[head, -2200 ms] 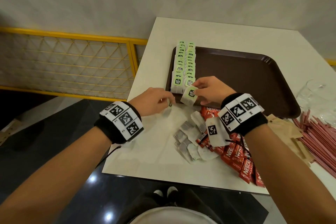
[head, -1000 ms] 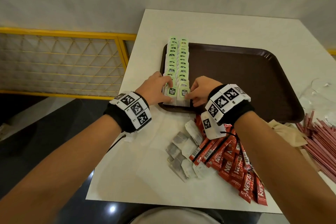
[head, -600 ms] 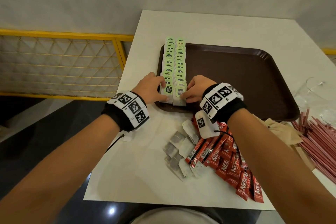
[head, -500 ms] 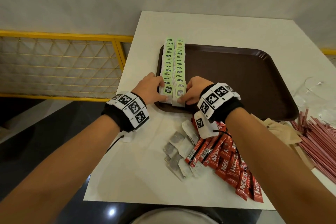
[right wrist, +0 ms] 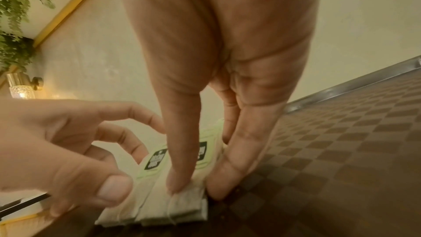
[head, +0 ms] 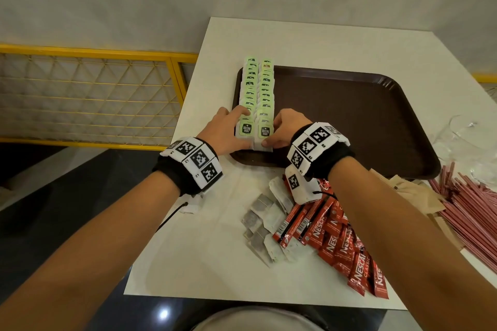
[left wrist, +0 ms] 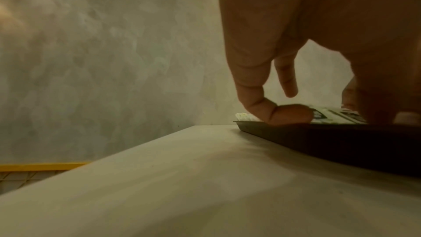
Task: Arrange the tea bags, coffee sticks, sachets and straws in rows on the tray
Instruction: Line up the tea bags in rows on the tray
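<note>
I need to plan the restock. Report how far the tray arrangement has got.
Done: two rows of green-tagged tea bags line the left edge of the dark brown plastic tray. In hand: the left hand and right hand square up the nearest bags. Left: loose white tea bags, red coffee sticks, brown paper sachets and red straws lie on the white table.

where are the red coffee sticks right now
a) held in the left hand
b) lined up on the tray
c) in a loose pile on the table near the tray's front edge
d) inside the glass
c: the red coffee sticks lie heaped on the table in front of the tray, which holds only the tea bag rows.
</note>
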